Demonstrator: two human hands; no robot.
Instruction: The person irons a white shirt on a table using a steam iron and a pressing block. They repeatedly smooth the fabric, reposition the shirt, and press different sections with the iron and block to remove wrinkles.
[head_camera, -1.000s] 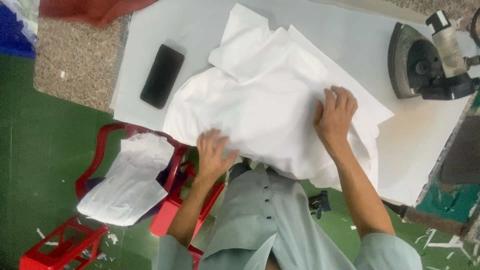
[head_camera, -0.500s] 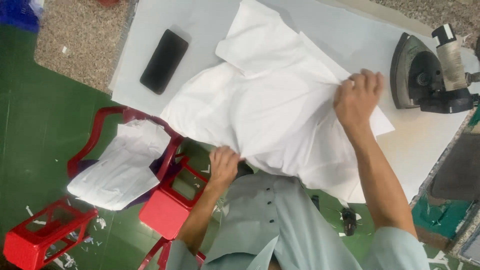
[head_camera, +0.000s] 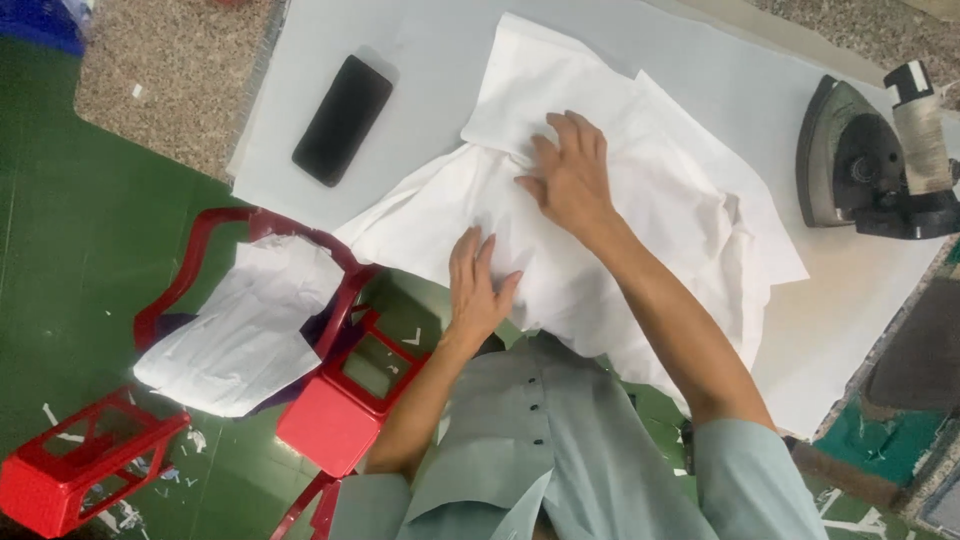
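Note:
A white garment (head_camera: 660, 210) lies crumpled on the white-covered ironing table (head_camera: 420, 40). My right hand (head_camera: 568, 178) rests flat on it near its folded upper part, fingers spread. My left hand (head_camera: 476, 282) presses flat on the garment's near edge by the table's front, fingers apart. Neither hand grips the cloth.
A black phone (head_camera: 343, 119) lies on the table to the left. A dark iron (head_camera: 868, 160) stands at the right edge. Below the table, red plastic stools (head_camera: 340, 400) hold a pile of white cloth (head_camera: 245, 330). The floor is green with paper scraps.
My right hand let go of the pinched cloth at the right and moved left onto the garment's middle. My left hand slid up onto the cloth and flattened.

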